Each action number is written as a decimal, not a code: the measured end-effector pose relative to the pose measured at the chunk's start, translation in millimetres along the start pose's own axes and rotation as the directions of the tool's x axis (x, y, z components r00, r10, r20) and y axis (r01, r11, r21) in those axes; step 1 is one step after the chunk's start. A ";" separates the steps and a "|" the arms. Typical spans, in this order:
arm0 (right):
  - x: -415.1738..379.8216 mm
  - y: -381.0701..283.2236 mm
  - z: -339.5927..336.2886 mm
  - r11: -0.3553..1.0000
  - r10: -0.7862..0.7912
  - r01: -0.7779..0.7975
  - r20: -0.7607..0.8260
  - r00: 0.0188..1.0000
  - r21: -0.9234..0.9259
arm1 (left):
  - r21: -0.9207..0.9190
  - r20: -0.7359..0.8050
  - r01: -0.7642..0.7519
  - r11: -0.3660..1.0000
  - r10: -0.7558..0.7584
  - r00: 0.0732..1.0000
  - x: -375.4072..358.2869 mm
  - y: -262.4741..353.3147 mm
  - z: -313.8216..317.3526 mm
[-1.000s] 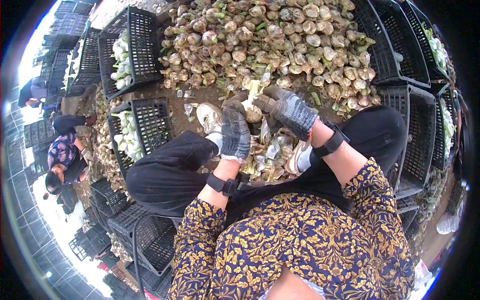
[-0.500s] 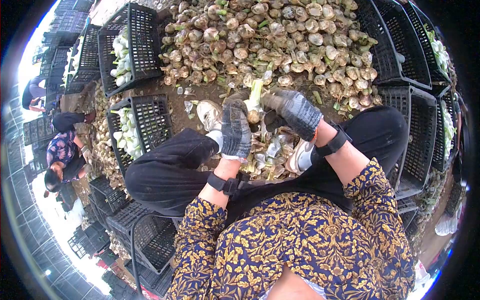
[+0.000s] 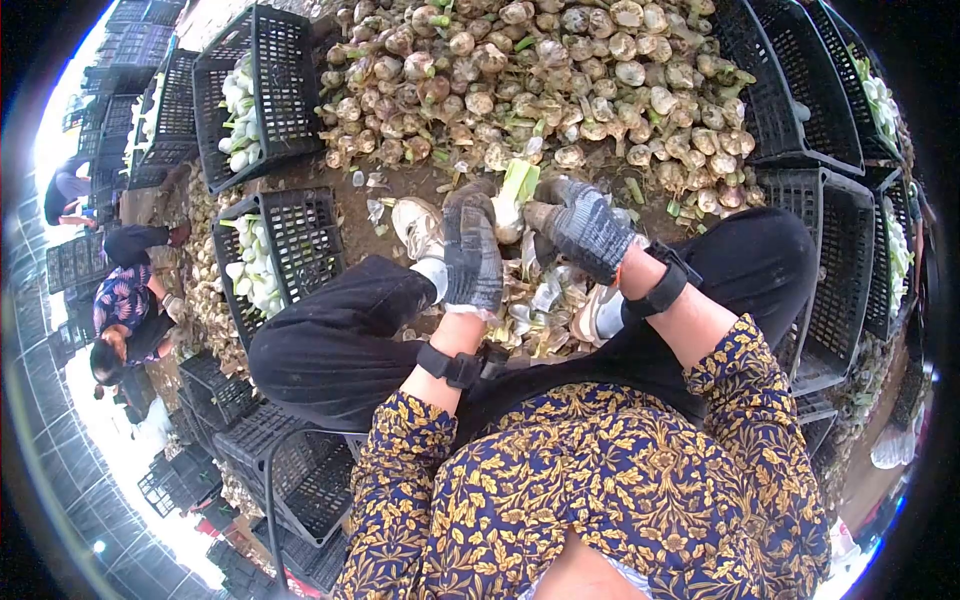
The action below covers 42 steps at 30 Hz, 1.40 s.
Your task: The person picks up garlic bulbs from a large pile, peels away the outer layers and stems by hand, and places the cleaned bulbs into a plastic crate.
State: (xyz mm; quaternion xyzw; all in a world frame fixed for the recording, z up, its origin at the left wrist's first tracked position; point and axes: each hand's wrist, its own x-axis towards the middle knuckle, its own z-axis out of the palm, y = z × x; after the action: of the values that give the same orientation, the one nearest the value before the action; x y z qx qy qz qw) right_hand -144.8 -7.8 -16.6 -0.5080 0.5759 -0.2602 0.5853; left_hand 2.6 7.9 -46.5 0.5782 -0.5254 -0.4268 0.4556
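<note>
A garlic bulb (image 3: 511, 222) with a short, thick green-white stem (image 3: 519, 181) stands between my gloved hands, stem pointing away from me. My left hand (image 3: 471, 245), in a soiled grey knit glove, is closed on the bulb's left side. From the right, my right hand (image 3: 588, 228) in a matching glove has its fingers bent in against the bulb; the fingertips are partly hidden. Below the hands, loose papery garlic skins (image 3: 535, 305) lie on the ground between my shoes. Just beyond is a large heap of unpeeled, dirt-marked garlic bulbs (image 3: 540, 80).
Black plastic crates with white garlic, one nearer (image 3: 290, 245) and one farther (image 3: 270, 90), stand at left. More black crates (image 3: 835, 270) line the right side. Behind my left leg are further crates (image 3: 300, 480). Another person (image 3: 130, 300) crouches at far left.
The bulb's stem now leans slightly right and looks wider and paler. My right hand has shifted slightly, its fingers lower beside the bulb. My left hand stays almost in place.
</note>
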 end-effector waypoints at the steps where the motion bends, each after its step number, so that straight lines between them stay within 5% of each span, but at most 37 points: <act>1: 1.1 2.1 1.0 0.999 0.016 -0.015 -0.019 1.000 0.047 | -0.200 -0.008 0.154 0.968 -0.159 0.987 4.9 4.6 6.1; 2: 0.8 3.0 0.9 0.995 0.035 -0.031 -0.038 0.999 0.095 | -0.390 0.019 0.296 0.872 -0.314 0.949 7.0 9.7 9.8; 3: -2.2 1.8 0.7 0.996 -0.086 0.085 -0.139 0.987 -0.012 | -0.610 0.203 0.553 0.568 -0.562 0.802 6.1 16.8 9.0; 6: 3.7 24.2 7.4 0.972 -0.214 0.188 -0.205 0.955 -0.140 | -0.660 0.185 0.506 0.556 -0.532 0.826 6.5 21.4 10.7; 8: 4.3 10.3 0.4 0.989 -0.114 0.103 -0.110 0.987 -0.104 | -0.669 0.193 0.535 0.516 -0.575 0.795 10.7 23.6 7.1; 9: 2.3 1.2 -0.4 0.972 0.105 -0.097 -0.030 0.994 0.214 | -0.662 0.247 0.581 0.474 -0.594 0.766 11.0 25.7 4.4; 10: 0.5 -3.7 -0.3 0.819 0.282 -0.301 0.115 0.953 0.488 | -0.652 0.298 0.623 0.432 -0.609 0.735 10.2 27.2 2.0; 11: 3.4 -0.8 -3.2 0.712 0.269 -0.345 0.216 0.939 0.611 | -0.629 0.267 0.623 0.465 -0.623 0.735 9.2 21.8 -1.0; 16: 0.5 -4.6 -1.8 0.814 0.157 -0.263 0.239 0.958 0.518 | -0.589 0.253 0.619 0.520 -0.609 0.752 10.2 16.4 -5.8; 18: 3.6 2.1 0.3 0.861 0.160 -0.225 0.175 0.971 0.456 | -0.591 0.361 0.608 0.530 -0.501 0.787 10.5 8.5 -7.8; 20: 8.4 6.8 1.0 0.869 0.136 -0.179 0.124 0.983 0.461 | -0.565 0.329 0.570 0.597 -0.471 0.818 6.8 5.5 -6.2; 21: 8.8 8.2 -0.8 0.964 0.064 -0.071 0.033 0.997 0.256 | -0.229 0.103 0.222 0.948 -0.203 0.974 1.8 -5.1 -1.8; 22: 9.1 8.3 -1.5 0.999 -0.027 0.028 -0.040 0.999 0.030 | 0.221 0.023 -0.173 0.960 0.172 0.985 -0.3 -2.8 0.1; 24: 8.1 6.9 -1.8 0.977 0.057 -0.050 -0.028 0.998 0.205 | 0.147 0.046 -0.076 0.986 0.070 0.996 -0.9 -0.8 -3.2; 25: 6.1 6.1 -2.0 0.920 0.137 -0.126 -0.003 0.991 0.371 | -0.339 0.203 0.271 0.901 -0.211 0.956 1.6 4.9 -4.1; 26: 5.3 4.4 -2.5 0.830 0.209 -0.197 0.036 0.977 0.522 | -0.654 0.460 0.577 0.490 -0.348 0.817 3.8 11.2 -4.4; 27: 5.6 1.8 -4.4 0.875 0.151 -0.137 0.009 0.989 0.464 | -0.697 0.463 0.651 0.301 -0.505 0.728 4.3 19.6 -3.1; 31: 13.9 23.0 -1.3 0.942 0.010 0.021 -0.091 0.996 0.335 | -0.610 0.524 0.707 0.359 -0.487 0.699 3.5 8.0 -10.3; 33: 0.3 1.7 -2.3 0.983 -0.166 0.176 -0.156 0.974 0.056 | -0.333 0.246 0.594 0.732 -0.541 0.804 -2.4 20.8 -8.1; 34: 2.3 4.0 -0.6 0.983 -0.165 0.175 -0.153 0.974 0.058 | -0.333 0.243 0.596 0.731 -0.544 0.803 -0.9 18.4 -7.1; 36: 8.7 15.3 3.4 0.825 -0.013 0.044 -0.060 0.998 0.564 | -0.645 0.335 0.527 0.553 -0.416 0.846 3.2 7.1 -5.0; 38: 10.4 7.4 0.2 0.787 0.060 0.007 -0.087 0.994 0.617 | -0.685 0.385 0.536 0.493 -0.380 0.841 6.7 6.3 -5.3; 40: 2.2 -3.0 -4.8 0.602 0.126 -0.038 -0.048 0.991 0.798 | -0.721 0.391 0.539 0.436 -0.386 0.836 8.5 8.4 -2.7; 41: 9.8 7.2 -2.4 0.740 0.089 0.027 -0.137 0.987 0.672 | -0.722 0.390 0.539 0.434 -0.388 0.835 9.8 11.0 -0.8; 42: 8.1 8.1 -0.9 0.741 0.091 0.024 -0.135 0.987 0.671 | -0.741 0.401 0.538 0.402 -0.378 0.834 9.9 13.2 0.8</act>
State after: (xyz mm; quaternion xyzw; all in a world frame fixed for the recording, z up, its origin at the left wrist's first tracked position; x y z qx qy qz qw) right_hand -146.3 -12.5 -27.0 -0.2306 0.4973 -0.4788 0.6857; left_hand -0.3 -2.4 -34.0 0.3747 -0.1154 -0.7780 0.4909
